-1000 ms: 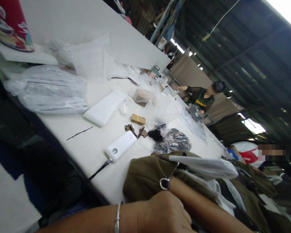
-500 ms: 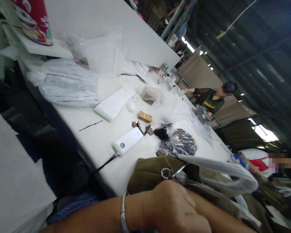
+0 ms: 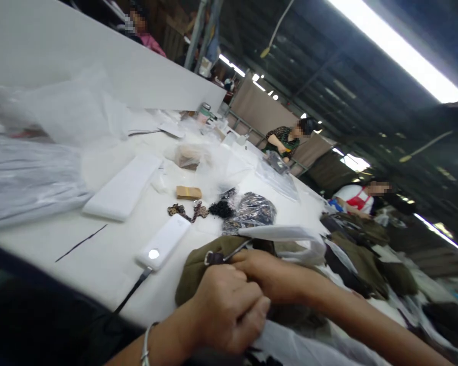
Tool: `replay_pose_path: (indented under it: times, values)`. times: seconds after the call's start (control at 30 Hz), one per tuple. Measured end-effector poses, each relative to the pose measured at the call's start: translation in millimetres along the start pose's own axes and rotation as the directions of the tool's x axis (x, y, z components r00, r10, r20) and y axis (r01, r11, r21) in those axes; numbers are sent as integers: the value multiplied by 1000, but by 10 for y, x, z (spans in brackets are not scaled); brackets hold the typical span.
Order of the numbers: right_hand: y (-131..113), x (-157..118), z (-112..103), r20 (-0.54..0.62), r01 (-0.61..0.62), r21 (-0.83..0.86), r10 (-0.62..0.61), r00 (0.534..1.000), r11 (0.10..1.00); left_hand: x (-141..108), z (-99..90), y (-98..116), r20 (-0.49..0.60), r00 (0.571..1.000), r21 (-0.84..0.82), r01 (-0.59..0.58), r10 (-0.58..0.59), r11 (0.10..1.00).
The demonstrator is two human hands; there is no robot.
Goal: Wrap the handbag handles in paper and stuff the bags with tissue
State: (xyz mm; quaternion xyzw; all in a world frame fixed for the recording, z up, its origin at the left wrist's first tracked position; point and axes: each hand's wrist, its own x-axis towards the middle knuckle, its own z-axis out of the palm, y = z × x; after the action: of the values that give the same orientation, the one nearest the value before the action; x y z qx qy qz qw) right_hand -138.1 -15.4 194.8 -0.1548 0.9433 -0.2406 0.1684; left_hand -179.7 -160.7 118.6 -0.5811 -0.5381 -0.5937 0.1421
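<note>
An olive-green fabric bag (image 3: pixel 194 267) lies at the near edge of the table, with white sheeting about it. On its top show a metal ring and a dark strap tab (image 3: pixel 216 258). My left hand (image 3: pixel 229 307), a bracelet at the wrist, is closed in a fist in front of the bag; what its fingers hold is hidden. Reaching in from the right, my right hand (image 3: pixel 261 274) has bent fingers on the bag's top beside the tab. The left hand partly covers those fingertips.
A white power bank (image 3: pixel 164 241) with a black cable lies left of the bag. Beyond are a chain (image 3: pixel 194 211), black small parts (image 3: pixel 220 208), a plastic-wrapped bundle (image 3: pixel 254 211), a tan stack (image 3: pixel 189 192) and a white block (image 3: pixel 124 188). Two co-workers sit farther along.
The view has swung to the right, so the table things sit farther left. My right hand has come into view at the bag's top; before, only its forearm showed behind my left fist.
</note>
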Motion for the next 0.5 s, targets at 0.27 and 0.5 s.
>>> replay_pose_path:
  times: [0.27,0.5]
  values:
    - [-75,-2101,54,-900,-584,-125,157,407,802,347,-106,-34,447,804,172,352,-391,920]
    - [-89,-2672,1563,-459,-479,644,802,382,597,838,233,275,501,866,74,-40,-3,996]
